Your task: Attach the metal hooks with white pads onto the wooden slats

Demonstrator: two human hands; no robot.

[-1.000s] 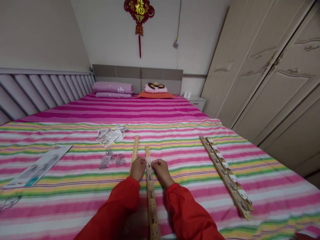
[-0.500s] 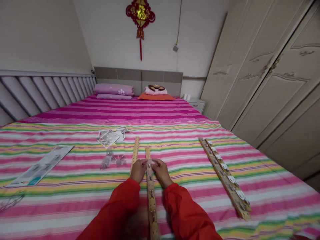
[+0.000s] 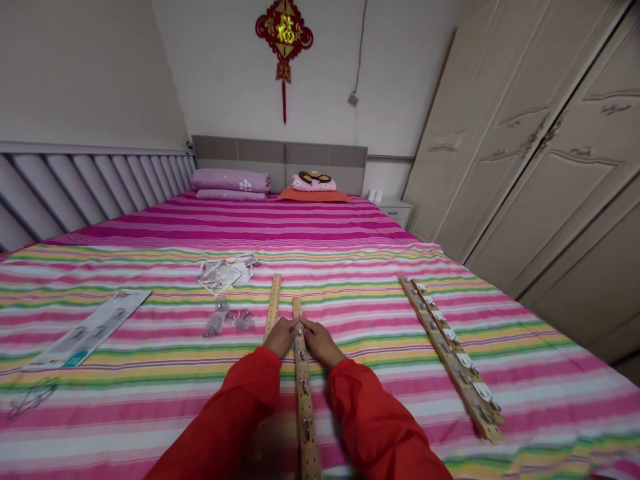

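Though partly behind left hand (image 3: 281, 336); strip (image 3: 273, 300)

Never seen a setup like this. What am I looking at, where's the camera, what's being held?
There's no machine: these are a person's bare left hand and right hand, in red sleeves. A head-worn camera looks forward and down. Both hands' fingertips meet at a hook near the far end of a wooden strip; whether they grip or press is too small to tell. On the striped cover also lie another strip, small clear packets and, at right, hook-lined strips.
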